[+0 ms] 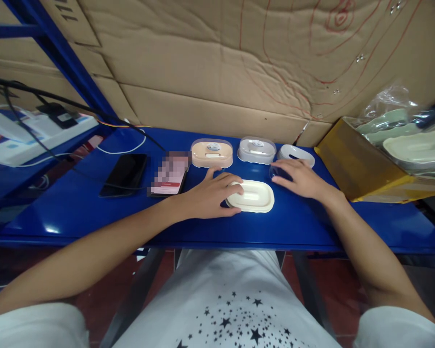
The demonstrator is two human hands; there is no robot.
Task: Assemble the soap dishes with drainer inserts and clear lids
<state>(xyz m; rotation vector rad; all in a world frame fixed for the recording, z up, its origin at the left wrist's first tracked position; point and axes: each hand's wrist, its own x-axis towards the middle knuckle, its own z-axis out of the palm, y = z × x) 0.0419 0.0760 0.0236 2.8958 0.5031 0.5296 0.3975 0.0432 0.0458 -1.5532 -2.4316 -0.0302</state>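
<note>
My left hand (217, 195) is closed round the left end of a cream oval dish (258, 195), which has a long raised middle and lies on the blue table. Its thumb is at the near edge and the fingers rest over the far side. Farther right, my right hand (301, 178) has its thumb and fingers about a clear plastic cover (274, 173), partly hidden by the hand. Just behind that hand sits a white oval piece (304, 154) with a dark opening. Two oval boxes with clear lids, one peach (212, 154) and one pale grey (256, 151), stand at the back.
Left of my hand lie a lit phone (171, 174) and a dark phone (123, 175). A power strip (39, 137) with cables is at far left. At right, a cardboard box (344, 164) holds wrapped pale green dishes (416, 145). A cardboard sheet (203, 63) backs the blue table (188, 232).
</note>
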